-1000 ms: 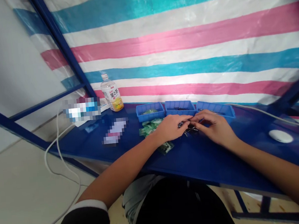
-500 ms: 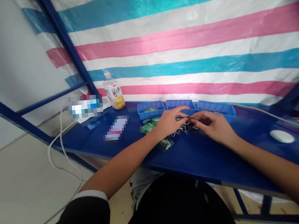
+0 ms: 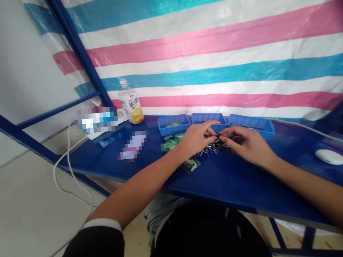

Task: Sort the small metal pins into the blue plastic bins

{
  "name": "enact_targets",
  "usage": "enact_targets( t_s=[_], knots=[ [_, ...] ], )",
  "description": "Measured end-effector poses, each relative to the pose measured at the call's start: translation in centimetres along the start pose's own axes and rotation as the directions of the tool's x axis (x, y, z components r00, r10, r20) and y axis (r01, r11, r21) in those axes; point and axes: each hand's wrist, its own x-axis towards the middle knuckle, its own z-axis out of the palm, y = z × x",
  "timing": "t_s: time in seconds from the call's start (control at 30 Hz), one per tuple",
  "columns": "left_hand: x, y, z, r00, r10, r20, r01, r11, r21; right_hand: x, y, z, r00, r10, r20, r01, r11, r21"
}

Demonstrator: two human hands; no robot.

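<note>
My left hand and my right hand meet fingertip to fingertip above a heap of small metal and black pieces on the blue table. Both hands pinch at the same spot, on something small and dark that I cannot make out. Beside and partly under my left wrist lie green-printed clear packets; one packet rests nearer the table's front edge. Behind the hands stand three blue bins: a left bin, a middle bin partly hidden by my left hand, and a right bin.
A drink bottle stands at the back left, near a blurred-out box and a blurred phone-like item. A white mouse-shaped object lies on the right. A white cable crosses the back right. Blue frame posts and a striped sheet border the table.
The fingertips of both hands have shifted slightly and still meet above the heap. The whole view has tilted a little; the objects on the table lie as before.
</note>
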Motion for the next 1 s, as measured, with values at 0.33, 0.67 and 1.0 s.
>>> enact_targets(
  t_s=[0.33, 0.67, 1.0],
  knots=[
    [0.1, -0.1, 0.0, 0.994, 0.092, 0.061, -0.096, 0.993, 0.07, 0.1, -0.7, -0.2, 1.0, -0.015, 0.02, 0.018, 0.992, -0.121],
    [-0.1, 0.5, 0.0, 0.996, 0.088, 0.022, -0.086, 0.993, -0.08, 0.5, 0.0, -0.2, 0.996, -0.042, 0.073, 0.053, 0.986, -0.16],
    [-0.2, -0.1, -0.5, 0.998, 0.064, -0.008, -0.063, 0.991, 0.121, 1.3, 0.1, -1.4, 0.995, -0.096, 0.015, 0.096, 0.966, -0.24]
  ],
)
